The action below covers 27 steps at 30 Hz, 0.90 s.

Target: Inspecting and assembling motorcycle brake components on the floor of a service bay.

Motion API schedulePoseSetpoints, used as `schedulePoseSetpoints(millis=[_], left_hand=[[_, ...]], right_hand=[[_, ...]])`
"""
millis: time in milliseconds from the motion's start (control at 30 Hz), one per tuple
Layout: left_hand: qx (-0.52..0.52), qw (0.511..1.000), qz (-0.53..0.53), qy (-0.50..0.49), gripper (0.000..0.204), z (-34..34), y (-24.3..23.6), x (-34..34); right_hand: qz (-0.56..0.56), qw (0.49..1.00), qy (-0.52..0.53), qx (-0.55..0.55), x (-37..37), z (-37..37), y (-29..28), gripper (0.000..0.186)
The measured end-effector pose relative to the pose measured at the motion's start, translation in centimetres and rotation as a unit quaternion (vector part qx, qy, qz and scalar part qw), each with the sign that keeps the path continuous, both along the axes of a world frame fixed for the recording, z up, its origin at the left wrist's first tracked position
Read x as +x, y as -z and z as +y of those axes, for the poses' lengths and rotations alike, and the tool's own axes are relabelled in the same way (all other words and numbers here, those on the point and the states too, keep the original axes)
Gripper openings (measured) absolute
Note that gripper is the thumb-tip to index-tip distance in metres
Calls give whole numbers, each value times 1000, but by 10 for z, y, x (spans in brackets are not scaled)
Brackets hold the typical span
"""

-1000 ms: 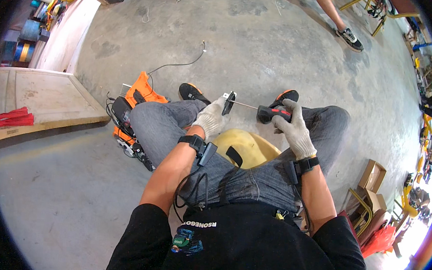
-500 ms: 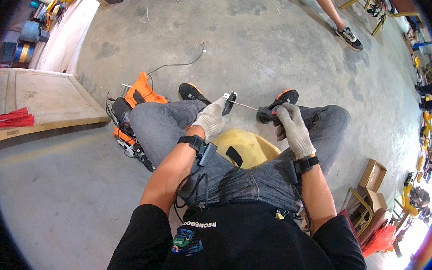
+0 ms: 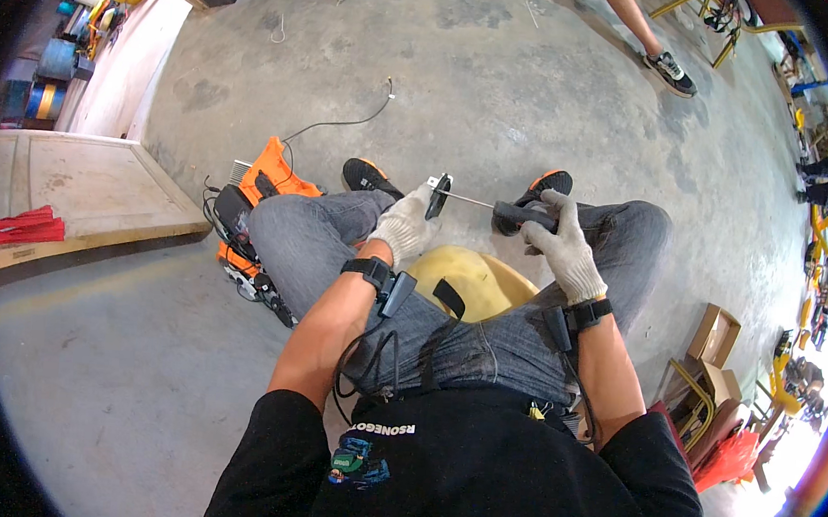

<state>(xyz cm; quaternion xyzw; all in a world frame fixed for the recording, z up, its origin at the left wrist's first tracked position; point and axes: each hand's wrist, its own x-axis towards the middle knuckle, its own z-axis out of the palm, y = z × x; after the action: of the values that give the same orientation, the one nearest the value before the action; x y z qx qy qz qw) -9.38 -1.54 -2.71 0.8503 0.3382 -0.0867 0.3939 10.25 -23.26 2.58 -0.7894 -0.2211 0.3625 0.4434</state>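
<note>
In its pale work glove, my left hand is closed around a small black part with a silver metal tab, held up between my knees. My right hand, gloved too, has a screwdriver by its thick black handle, the thumb below and the index finger lifted along it. The thin steel shaft points left and its end meets the black part. Exactly where the tip sits is too small to make out.
Beneath my hands, between my thighs, is a rounded yellow object. An orange and black machine with a cable lies by my left leg. Farther left stands a wooden platform with a red cloth. Another person's shoe is at far right.
The fingers of my right hand have loosened and shifted on the screwdriver handle, with the index finger now raised. The left hand and the black part have stayed almost still.
</note>
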Motion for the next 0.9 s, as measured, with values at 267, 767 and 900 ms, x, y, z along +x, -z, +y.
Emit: schedulePoseSetpoints(millis=[267, 767, 900], left_hand=[[-5, 1000, 27, 0, 60, 1, -2, 1], [-10, 1000, 13, -5, 60, 3, 5, -2], [-19, 1000, 20, -3, 62, 2, -4, 1]], right_hand=[[39, 999, 8, -26, -1, 3, -7, 65], [69, 997, 14, -10, -2, 10, -18, 60], [174, 984, 40, -25, -2, 11, -27, 60]])
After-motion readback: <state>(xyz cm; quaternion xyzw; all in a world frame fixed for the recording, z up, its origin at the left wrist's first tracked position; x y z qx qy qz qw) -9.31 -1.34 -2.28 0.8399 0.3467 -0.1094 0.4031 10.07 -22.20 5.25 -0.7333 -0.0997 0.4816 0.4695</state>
